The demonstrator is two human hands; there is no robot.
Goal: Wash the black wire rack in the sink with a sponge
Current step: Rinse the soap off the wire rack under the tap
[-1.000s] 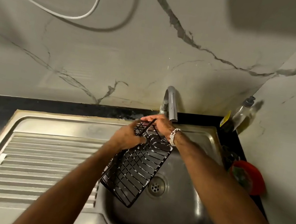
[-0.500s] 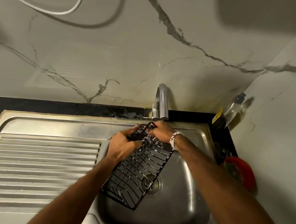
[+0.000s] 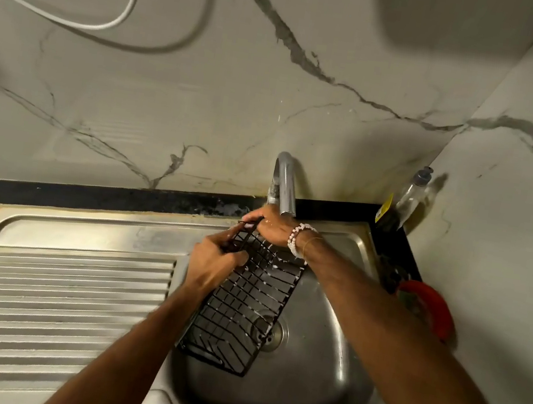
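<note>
- Holding the black rectangular wire rack (image 3: 242, 309) tilted over the stainless steel sink basin (image 3: 316, 389), the left hand (image 3: 214, 263) curls round its left edge and the right hand (image 3: 269, 228) clasps its far end beneath the curved chrome tap (image 3: 283, 183)
- Risk: white suds streak the wires, so a wet grip may slip and drop the rack onto the round drain (image 3: 270, 332); the right knuckles could knock the spout
- Count: one rack, two hands, one tap, one clear soap bottle (image 3: 411, 195), one drain; no sponge shows
</note>
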